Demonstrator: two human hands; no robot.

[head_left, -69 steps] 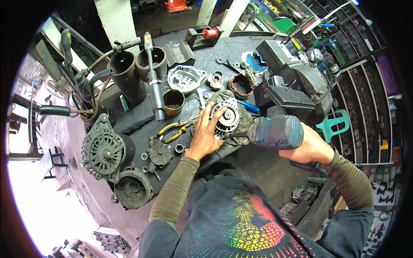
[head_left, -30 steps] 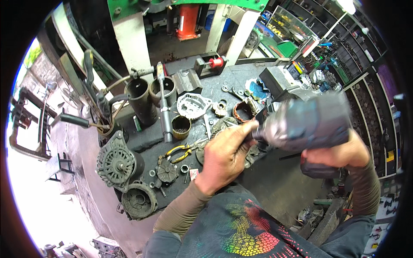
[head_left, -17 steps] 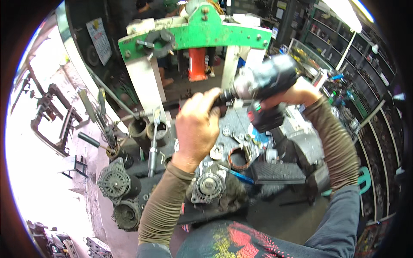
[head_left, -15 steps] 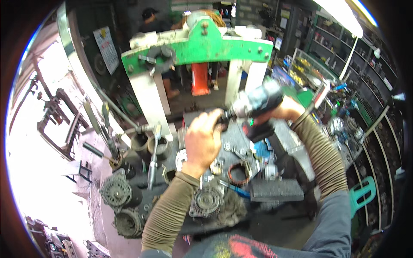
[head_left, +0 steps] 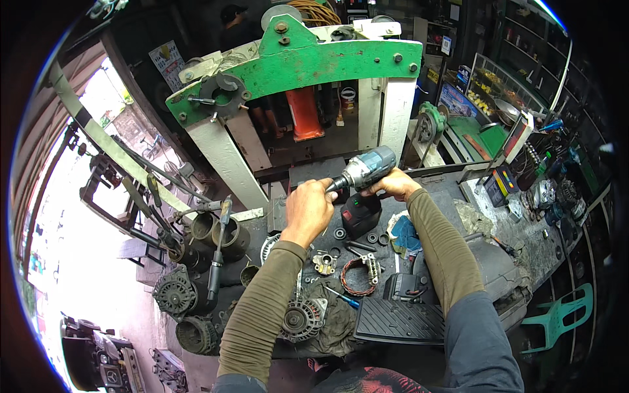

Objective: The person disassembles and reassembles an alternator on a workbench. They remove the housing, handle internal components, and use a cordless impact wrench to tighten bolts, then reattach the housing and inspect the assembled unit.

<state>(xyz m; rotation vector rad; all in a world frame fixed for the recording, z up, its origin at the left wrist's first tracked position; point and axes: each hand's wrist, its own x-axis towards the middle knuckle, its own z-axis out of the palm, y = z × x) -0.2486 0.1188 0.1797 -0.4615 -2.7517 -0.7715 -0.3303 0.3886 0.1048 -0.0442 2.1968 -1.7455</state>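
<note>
My right hand [head_left: 398, 186] is closed around the handle of a grey and black cordless impact wrench [head_left: 372, 168], held above the bench with its dark battery [head_left: 360, 215] hanging below. The wrench's nose points left, towards my left hand [head_left: 308, 211]. The fingers of that hand are pinched on the dark socket [head_left: 337, 184] at the nose; they hide part of it. Below my hands lie a copper-wound ring [head_left: 360, 276], a small brass-coloured part [head_left: 324, 263] and an alternator [head_left: 304, 319] beside a dark rag [head_left: 341, 324].
A green and white press frame [head_left: 341, 62] stands at the far side. Left are another alternator [head_left: 175, 293], metal cylinders [head_left: 234, 239] and a long-handled tool [head_left: 216, 268]. A ribbed black case [head_left: 400, 321] lies near my right forearm. A person [head_left: 237, 33] stands behind the frame.
The view has shifted and sharpened. In the picture, the wrench and both hands sit a little differently, with the wrench lower and further left. Both hands keep their hold.
</note>
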